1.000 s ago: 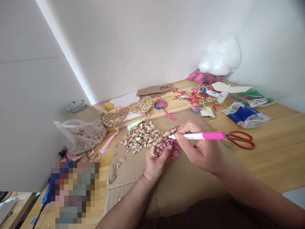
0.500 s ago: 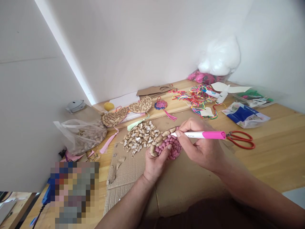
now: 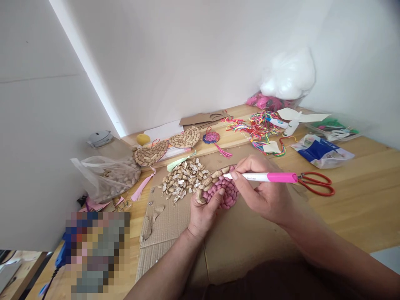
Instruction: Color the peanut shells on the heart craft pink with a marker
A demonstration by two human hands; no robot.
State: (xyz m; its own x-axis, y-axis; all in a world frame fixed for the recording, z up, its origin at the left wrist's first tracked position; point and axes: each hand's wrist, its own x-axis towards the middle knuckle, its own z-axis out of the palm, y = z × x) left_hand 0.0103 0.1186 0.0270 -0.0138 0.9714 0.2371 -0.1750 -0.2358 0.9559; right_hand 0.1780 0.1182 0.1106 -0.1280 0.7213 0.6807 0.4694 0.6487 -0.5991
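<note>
Pink-capped marker (image 3: 265,177) bears small grey lettering, seemingly unreadable here.

A wooden counter (image 3: 359,208) fills the lower right of the frame. Flat cardboard (image 3: 175,233) covers its centre. Red scissors (image 3: 315,183) lie right of it, a bag of peanuts (image 3: 109,177) at left, coloured threads (image 3: 259,129) toward the upper right.

No legible text found. The pink-and-white marker (image 3: 265,177), held at about 3 o'clock of the pink shell disc (image 3: 222,192), carries a small dark imprint on its white barrel, possibly a brand name, too small to read. The blue-and-white packet (image 3: 321,151) at 2 o'clock shows no readable print.
</note>
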